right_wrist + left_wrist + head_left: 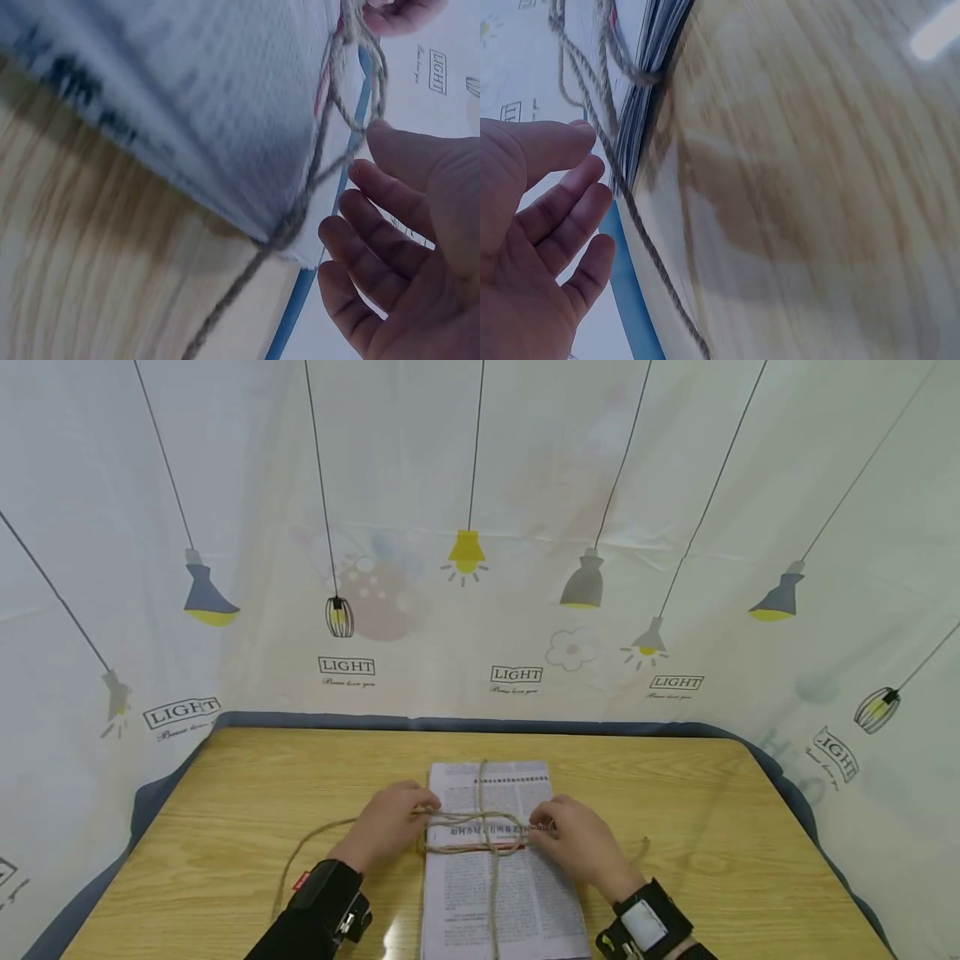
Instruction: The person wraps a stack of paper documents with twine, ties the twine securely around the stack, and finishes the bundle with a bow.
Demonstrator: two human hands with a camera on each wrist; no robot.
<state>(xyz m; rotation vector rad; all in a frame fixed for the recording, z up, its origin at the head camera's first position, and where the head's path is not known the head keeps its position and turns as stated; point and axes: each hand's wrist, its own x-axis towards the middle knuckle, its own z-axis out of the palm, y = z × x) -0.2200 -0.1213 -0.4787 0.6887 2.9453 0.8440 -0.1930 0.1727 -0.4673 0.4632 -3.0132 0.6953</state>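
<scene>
- A stack of newspapers (498,860) lies flat on the near middle of the wooden table (225,810), bound crosswise with jute twine (480,822)
- The left hand (386,827) sits at the stack's left edge, fingertips pinching the twine there; its wrist view shows the other fingers (562,217) relaxed
- The right hand (581,843) rests on the stack's right side, fingertips at the twine; whether it grips cannot be told
- A loose twine end trails left across the table
- A lamp-print curtain (480,568) surrounds the table
</scene>
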